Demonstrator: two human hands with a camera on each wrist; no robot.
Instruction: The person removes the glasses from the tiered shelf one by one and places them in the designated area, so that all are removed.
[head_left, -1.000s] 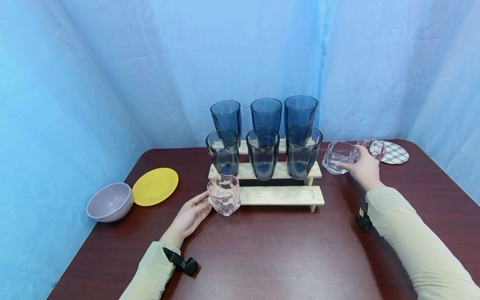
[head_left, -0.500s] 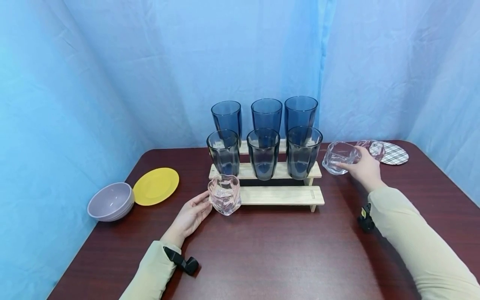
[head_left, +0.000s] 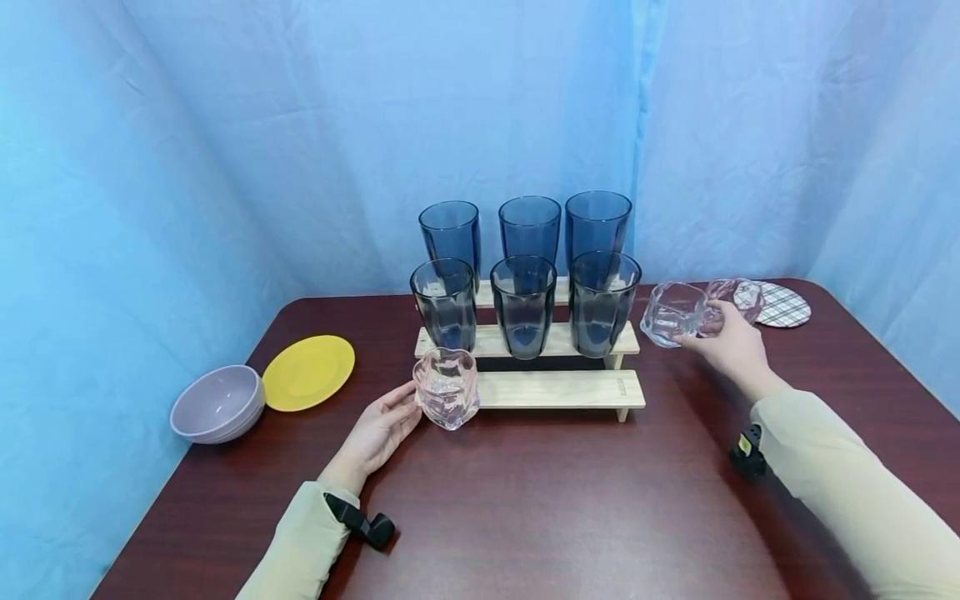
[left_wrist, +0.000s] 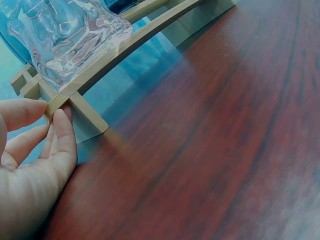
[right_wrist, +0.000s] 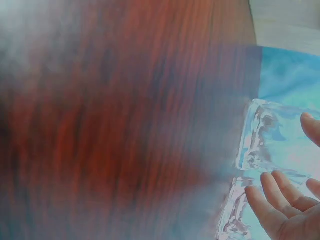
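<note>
In the head view my left hand (head_left: 378,433) is at the left end of a stepped wooden rack (head_left: 558,389). Seen from the left wrist, its thumb and fingers pinch the corner of the lowest step. A pinkish wavy clear glass (head_left: 447,390) stands on that step beside the fingertips. At the right, my right hand (head_left: 731,340) has its thumb and fingers spread around the near side of a clear wavy glass (head_left: 670,315) upright on the table. A second, pinkish glass (head_left: 742,293) stands just behind the fingers. The right wrist view shows loosely extended fingers (right_wrist: 272,200) beside both glasses.
Several tall blue-grey tumblers (head_left: 523,308) fill the rack's upper two steps. On the left are a yellow plate (head_left: 309,373) and a lilac bowl (head_left: 217,406). A checked round mat (head_left: 784,307) lies at the back right. Blue curtains (head_left: 375,150) surround the dark red table (head_left: 540,508).
My right hand loosens from the clear glass and draws slightly right and toward me; the glass stays in place. The left hand keeps its place at the rack. The head view shifts slightly.
</note>
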